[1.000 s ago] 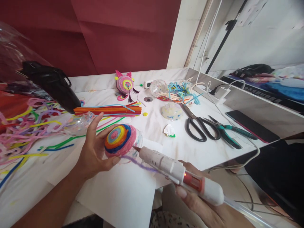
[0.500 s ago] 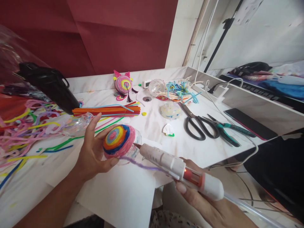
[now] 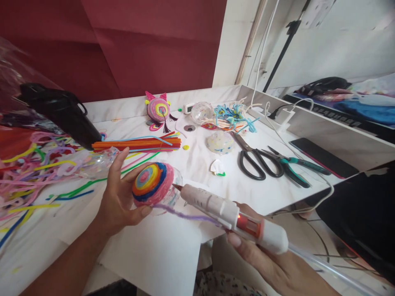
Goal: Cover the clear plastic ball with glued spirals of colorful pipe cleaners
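Observation:
My left hand (image 3: 123,197) is closed round a clear plastic ball (image 3: 176,185), its left side covered with coiled pipe cleaner (image 3: 154,183) in rings of pink, blue, orange and yellow. A purple pipe cleaner (image 3: 182,213) runs from the ball's lower edge, near my left thumb, toward my right hand. In my right hand (image 3: 262,255) is a white hot glue gun (image 3: 216,205) with a lit orange light and a clear glue stick (image 3: 327,267) out of its back. The dark nozzle points at the ball's right side; whether it touches cannot be told.
Behind lie a bundle of orange pipe cleaners (image 3: 135,144), a finished pink ball figure (image 3: 159,109), a clear half shell (image 3: 220,142), scissors (image 3: 253,158), pliers (image 3: 293,164) and a phone (image 3: 324,156). Loose pipe cleaners (image 3: 27,176) cover the left. White paper (image 3: 154,255) lies below my hands.
The whole view has shifted slightly. The ball has turned a little in my left hand, and the glue gun stays beside it with its nozzle at the ball's right side.

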The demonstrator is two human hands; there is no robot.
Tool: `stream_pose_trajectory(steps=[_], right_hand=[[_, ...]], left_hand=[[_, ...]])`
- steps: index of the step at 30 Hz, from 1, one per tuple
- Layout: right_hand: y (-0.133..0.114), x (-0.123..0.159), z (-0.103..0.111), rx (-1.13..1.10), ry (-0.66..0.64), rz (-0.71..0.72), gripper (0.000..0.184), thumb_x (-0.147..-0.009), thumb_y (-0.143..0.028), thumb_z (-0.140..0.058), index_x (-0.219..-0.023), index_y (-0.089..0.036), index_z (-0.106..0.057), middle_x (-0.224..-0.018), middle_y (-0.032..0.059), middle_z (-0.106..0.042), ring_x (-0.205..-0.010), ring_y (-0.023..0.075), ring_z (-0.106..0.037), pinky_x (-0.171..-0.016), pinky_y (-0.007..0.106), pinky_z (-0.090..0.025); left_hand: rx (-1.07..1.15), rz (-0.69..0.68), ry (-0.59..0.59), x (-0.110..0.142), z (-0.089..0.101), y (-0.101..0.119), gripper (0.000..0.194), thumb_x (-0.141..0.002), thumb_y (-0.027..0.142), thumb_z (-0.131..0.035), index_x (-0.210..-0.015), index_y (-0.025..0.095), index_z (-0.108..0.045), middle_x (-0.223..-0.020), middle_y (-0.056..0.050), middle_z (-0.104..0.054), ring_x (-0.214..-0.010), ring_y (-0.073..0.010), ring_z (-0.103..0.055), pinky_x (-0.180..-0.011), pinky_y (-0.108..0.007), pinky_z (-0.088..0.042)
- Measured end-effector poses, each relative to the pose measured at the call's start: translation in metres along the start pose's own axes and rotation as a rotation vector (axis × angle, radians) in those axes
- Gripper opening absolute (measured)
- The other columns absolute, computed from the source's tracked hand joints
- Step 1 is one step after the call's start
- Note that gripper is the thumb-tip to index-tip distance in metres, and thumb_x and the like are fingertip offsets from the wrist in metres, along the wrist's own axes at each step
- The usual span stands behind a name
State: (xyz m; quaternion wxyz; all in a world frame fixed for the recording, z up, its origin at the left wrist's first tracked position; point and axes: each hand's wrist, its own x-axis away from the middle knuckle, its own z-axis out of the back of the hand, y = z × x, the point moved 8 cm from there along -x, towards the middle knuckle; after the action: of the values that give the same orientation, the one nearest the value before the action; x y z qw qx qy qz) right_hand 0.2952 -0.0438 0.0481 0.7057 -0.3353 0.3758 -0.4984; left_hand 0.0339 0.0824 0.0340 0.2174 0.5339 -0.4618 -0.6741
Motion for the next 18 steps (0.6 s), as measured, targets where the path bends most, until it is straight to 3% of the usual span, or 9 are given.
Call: stream_pose_trajectory(steps=[5, 10, 15, 18], right_hand=[[0.0006, -0.0012, 0.0007, -0.014, 0.008, -0.009, 0.028, -0.111, -0.046, -0.055, -0.094, -0.026, -0.065, -0.084, 0.0012, -0.067, -0.071, 0.0174, -0.067, -0.065, 0.026, -0.061], [-0.0034, 0.0001, 0.0011, -0.010, 0.025, 0.015, 0.029, -0.110, -0.049, -0.057, -0.095, -0.027, -0.069, -0.084, 0.0019, -0.069, -0.072, 0.0186, -0.067, -0.066, 0.028, -0.063], [-0.0006, -0.0050, 0.0058, -0.005, 0.046, 0.010, 0.034, -0.110, -0.052, -0.055, -0.091, -0.027, -0.068, -0.078, 0.0014, -0.067, -0.064, 0.0176, -0.064, -0.059, 0.027, -0.061], [0.0000, -0.0075, 0.0086, -0.021, 0.079, 0.018, 0.039, -0.110, -0.057, -0.054, -0.091, -0.027, -0.069, -0.077, 0.0016, -0.067, -0.063, 0.0183, -0.064, -0.058, 0.027, -0.061]], left_hand=[[-0.021, 0.029, -0.015, 0.0000, -0.0004, -0.0013, 0.117, -0.077, 0.023, -0.100, -0.172, 0.043, -0.033, -0.152, -0.014, -0.073, -0.132, -0.0314, -0.075, -0.096, -0.037, -0.069], [0.004, 0.019, -0.004, 0.0005, 0.0010, -0.0026, 0.117, -0.077, 0.025, -0.099, -0.172, 0.043, -0.033, -0.151, -0.014, -0.073, -0.131, -0.0320, -0.076, -0.094, -0.036, -0.069], [-0.011, 0.045, -0.030, -0.0007, -0.0009, 0.0008, 0.115, -0.078, 0.027, -0.100, -0.172, 0.044, -0.034, -0.147, -0.012, -0.074, -0.134, -0.0343, -0.074, -0.100, -0.040, -0.068], [-0.002, 0.044, -0.029, -0.0024, -0.0016, 0.0023, 0.116, -0.076, 0.027, -0.101, -0.171, 0.047, -0.037, -0.145, -0.012, -0.075, -0.129, -0.0341, -0.077, -0.096, -0.040, -0.069]])
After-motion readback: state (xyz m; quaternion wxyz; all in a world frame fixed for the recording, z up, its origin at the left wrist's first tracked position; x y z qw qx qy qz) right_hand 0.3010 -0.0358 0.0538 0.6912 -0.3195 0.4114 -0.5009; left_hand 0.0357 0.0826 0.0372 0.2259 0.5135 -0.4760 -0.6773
